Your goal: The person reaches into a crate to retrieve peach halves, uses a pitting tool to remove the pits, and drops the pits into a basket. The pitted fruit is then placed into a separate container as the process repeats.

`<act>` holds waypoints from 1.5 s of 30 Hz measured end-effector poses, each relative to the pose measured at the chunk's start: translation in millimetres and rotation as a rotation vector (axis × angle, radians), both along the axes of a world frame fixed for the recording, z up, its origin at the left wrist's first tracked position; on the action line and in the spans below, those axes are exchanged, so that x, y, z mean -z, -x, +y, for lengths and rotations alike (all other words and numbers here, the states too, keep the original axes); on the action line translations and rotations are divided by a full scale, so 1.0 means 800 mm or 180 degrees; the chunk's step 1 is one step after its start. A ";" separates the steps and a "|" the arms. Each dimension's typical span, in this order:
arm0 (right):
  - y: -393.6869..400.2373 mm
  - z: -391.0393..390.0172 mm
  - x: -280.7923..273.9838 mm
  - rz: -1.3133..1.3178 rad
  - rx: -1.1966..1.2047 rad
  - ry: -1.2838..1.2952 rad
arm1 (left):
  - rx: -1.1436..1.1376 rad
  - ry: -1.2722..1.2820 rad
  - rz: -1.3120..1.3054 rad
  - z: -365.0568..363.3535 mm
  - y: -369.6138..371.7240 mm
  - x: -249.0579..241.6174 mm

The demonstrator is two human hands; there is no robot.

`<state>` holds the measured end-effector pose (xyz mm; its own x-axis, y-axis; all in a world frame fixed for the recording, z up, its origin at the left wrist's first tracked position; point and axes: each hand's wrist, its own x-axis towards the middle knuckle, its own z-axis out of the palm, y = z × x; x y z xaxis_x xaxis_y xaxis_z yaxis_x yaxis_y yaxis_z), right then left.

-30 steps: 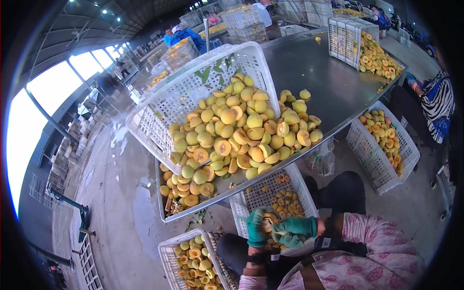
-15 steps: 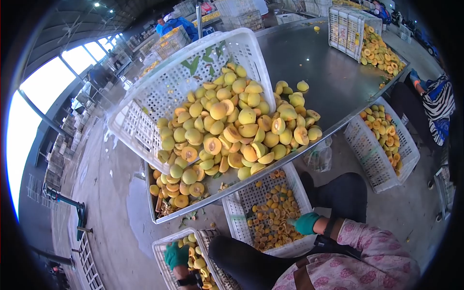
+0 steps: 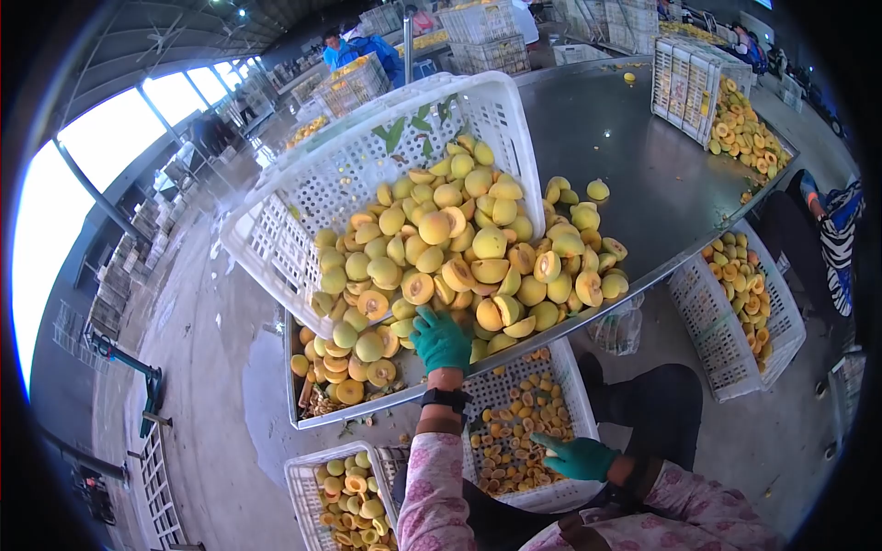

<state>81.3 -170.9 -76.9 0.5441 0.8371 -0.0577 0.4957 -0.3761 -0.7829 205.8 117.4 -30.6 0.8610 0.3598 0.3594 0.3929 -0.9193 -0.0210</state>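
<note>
Halved yellow fruit spills from a tilted white crate onto a metal table. At the near edge of this pile is my left hand, in a green glove, its fingers touching the fruit; what they may grip is hidden. My right hand, also gloved in green, hovers over a white crate of small fruit pieces below the table edge. Its fingers are pressed together near a small pale item that I cannot make out.
A white crate of fruit halves stands at the lower left. Another crate stands right of my legs. On the table's far end a tipped crate spills fruit. A co-worker's patterned sleeve shows at the right edge.
My left hand has moved up from the lower-left crate to the fruit pile on the table. My right hand stays over the middle crate. The view has shifted slightly.
</note>
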 end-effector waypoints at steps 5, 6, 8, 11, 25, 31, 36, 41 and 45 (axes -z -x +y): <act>0.013 0.027 -0.017 -0.0195 -0.0200 0.0480 | 0.0358 -0.0119 0.0241 0.006 -0.005 -0.001; 0.018 0.025 -0.019 -0.0239 -0.0202 0.0358 | 0.0409 -0.0140 0.0174 0.005 -0.004 0.000; 0.020 0.019 -0.028 -0.0034 -0.0101 0.0000 | 0.0587 -0.0024 -0.0025 0.005 -0.001 -0.006; 0.010 0.007 -0.005 -0.0338 -0.0095 0.0017 | 0.0918 0.0342 -0.0335 0.004 0.014 -0.001; -0.007 0.059 -0.147 -0.0572 0.0640 -0.0973 | 0.0621 0.7526 -0.2300 -0.044 0.211 -0.049; 0.008 0.100 -0.165 -0.0899 0.0343 -0.0316 | 0.0149 0.6880 -0.2806 -0.098 0.228 -0.075; 0.011 0.104 -0.161 -0.0654 0.0289 -0.0431 | 0.0085 0.5716 -0.2403 -0.105 0.246 -0.082; 0.009 0.102 -0.144 -0.0315 -0.0177 -0.0324 | 0.0263 0.4691 -0.2881 -0.102 0.230 -0.038; -0.002 0.100 -0.152 0.0602 -0.0361 -0.0262 | 0.0331 0.5297 -0.2672 -0.103 0.233 -0.047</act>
<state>83.1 -91.3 44.8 0.4322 0.8983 -0.0787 0.3726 -0.2574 -0.8916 19.3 34.8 7.4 0.7065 0.7072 0.0271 -0.2285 0.1918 0.9545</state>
